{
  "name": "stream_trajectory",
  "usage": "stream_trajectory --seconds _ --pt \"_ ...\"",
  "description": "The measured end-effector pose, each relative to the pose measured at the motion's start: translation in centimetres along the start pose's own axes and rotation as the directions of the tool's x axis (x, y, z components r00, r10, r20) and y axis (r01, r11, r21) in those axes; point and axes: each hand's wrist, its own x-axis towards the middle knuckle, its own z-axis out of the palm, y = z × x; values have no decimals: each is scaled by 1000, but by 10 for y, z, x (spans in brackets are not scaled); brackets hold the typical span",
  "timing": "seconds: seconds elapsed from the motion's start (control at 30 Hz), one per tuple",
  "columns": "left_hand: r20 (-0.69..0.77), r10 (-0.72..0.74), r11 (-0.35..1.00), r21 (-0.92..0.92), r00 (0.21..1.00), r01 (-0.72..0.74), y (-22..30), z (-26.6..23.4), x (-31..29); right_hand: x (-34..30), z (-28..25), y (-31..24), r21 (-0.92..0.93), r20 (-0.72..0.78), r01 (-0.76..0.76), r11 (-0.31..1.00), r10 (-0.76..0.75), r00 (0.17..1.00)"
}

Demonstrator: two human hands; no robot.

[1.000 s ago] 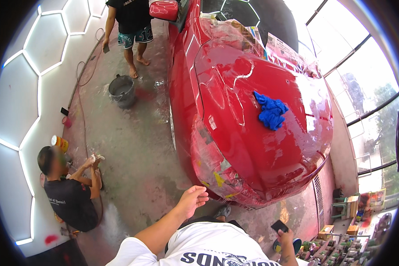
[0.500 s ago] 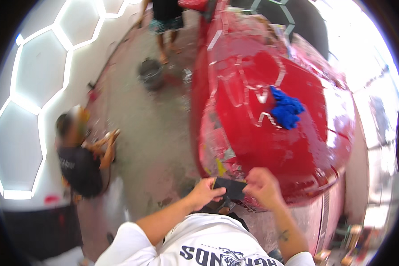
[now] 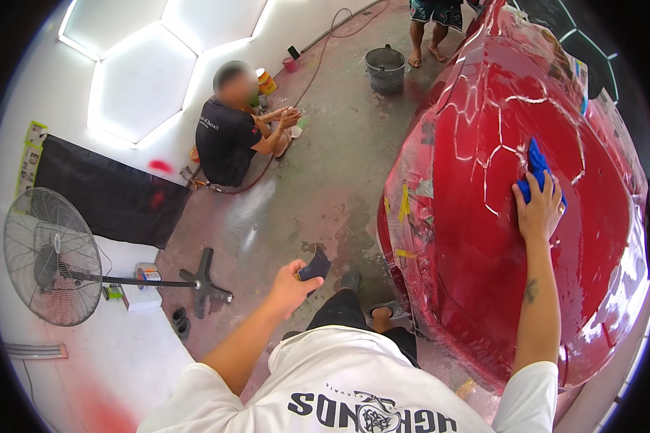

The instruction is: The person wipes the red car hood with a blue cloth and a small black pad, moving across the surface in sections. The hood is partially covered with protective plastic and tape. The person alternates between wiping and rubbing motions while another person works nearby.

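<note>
My left hand (image 3: 290, 290) pinches a dark, slightly curled sheet (image 3: 315, 267) that looks like sandpaper, held in the air over the floor. To the right, my right hand (image 3: 538, 209) is on a crumpled blue cloth (image 3: 534, 162), its fingers curled over it. The cloth rests on the glossy red car panel (image 3: 498, 281), partly hidden under my hand. Bright lines from the lights reflect in the panel, which looks wet in places. Masking sheets and bits of yellow tape (image 3: 404, 202) run along its left side.
A person in dark clothes (image 3: 225, 141) squats at the left near a hose (image 3: 316, 72). Another person's legs (image 3: 437, 40) stand beyond a dark bucket (image 3: 385, 71). A pedestal fan (image 3: 54, 256) with its base (image 3: 206, 278) is on my left. My foot (image 3: 350, 280) is below.
My right hand has left the dark sheet and reached out to the blue cloth. My left hand keeps the sheet, now farther left. The view has swung left.
</note>
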Motion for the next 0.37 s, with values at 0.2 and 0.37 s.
stream_trajectory --seconds 0.2,0.37 --pt "143 222 953 180 965 -246 -4 37 -35 -158 -17 108 -41 14 21 999 -20 1000" --pt "305 450 816 241 839 -526 -5 71 -46 -325 -49 270 48 -14 -470 881 471 882"
